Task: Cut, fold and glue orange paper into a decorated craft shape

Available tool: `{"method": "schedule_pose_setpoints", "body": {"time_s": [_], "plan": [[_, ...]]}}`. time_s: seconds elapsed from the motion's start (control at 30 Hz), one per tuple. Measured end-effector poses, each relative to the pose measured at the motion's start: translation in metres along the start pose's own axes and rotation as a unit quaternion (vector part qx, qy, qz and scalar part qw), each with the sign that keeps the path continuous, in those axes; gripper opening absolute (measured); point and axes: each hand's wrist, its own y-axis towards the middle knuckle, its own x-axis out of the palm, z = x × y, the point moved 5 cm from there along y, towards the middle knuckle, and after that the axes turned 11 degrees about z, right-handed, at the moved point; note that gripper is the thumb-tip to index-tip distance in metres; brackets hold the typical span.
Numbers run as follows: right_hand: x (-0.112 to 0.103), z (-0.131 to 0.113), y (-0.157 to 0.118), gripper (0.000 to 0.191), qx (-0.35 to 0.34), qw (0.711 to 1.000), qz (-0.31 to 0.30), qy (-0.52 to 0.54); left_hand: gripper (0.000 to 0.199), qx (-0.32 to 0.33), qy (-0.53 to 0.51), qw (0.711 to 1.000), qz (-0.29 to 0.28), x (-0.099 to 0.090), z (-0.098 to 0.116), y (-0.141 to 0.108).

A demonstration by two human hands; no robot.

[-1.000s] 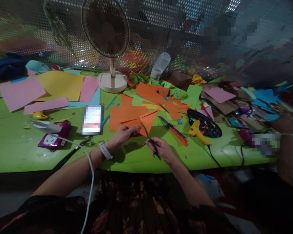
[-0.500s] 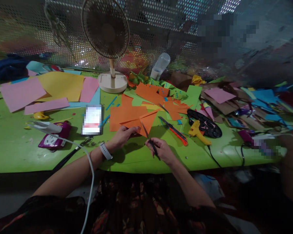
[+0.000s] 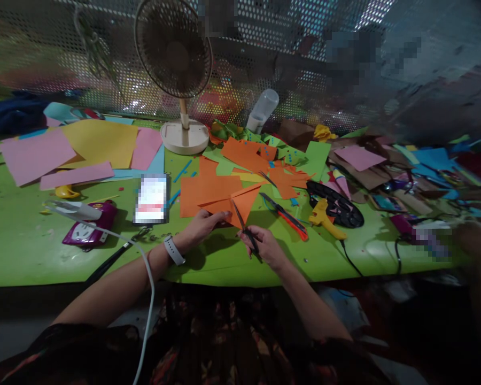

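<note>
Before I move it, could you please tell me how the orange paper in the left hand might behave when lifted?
The orange paper looks thin, so it is probably light and floppy. With the scissors right at it, lifting might snag or tear it.

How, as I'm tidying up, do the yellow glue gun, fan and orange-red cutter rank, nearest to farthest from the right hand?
1. Orange-red cutter, ahead and right of the right hand.
2. Yellow glue gun, farther right.
3. Fan, back left.
</note>
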Motion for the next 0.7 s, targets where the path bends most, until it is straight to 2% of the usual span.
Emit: {"method": "schedule_pose_setpoints", "body": {"time_s": [0.17,0.5,0.7], "plan": [[-0.0002,0.0015,0.0009,0.042,0.001,1.000,-0.001,0.004,0.025,0.004,0.027,1.000,-0.005,-0.0020,-0.0011,0.0008],[0.0000,0.0035,0.0017,0.042,0.002,1.000,-0.003,0.011,0.029,0.000,0.019,1.000,-0.001,-0.0003,-0.0004,0.0005],[-0.0003,0.0034,0.0017,0.043,0.000,1.000,-0.001,0.008,0.023,0.007,0.027,1.000,-0.006,-0.0005,0.0004,0.0000]]}}
